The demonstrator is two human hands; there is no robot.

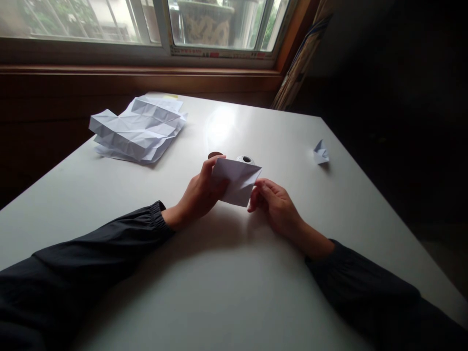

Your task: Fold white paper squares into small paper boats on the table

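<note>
A folded sheet of white paper point(237, 183) is held up above the middle of the table, tilted toward me. My left hand point(199, 192) grips its left side, with fingers in front of and behind it. At the right edge, the closed fingertips of my right hand point(274, 200) pinch the paper. Just behind the paper, a white round object with a dark centre point(246, 159) and a small brown disc point(215, 155) are partly hidden.
A pile of creased, folded white paper point(141, 126) lies at the table's back left. A small folded paper piece point(321, 153) stands near the right edge of the white table point(219, 292). Beyond the table are a window point(219, 24) and a gathered curtain point(302, 58).
</note>
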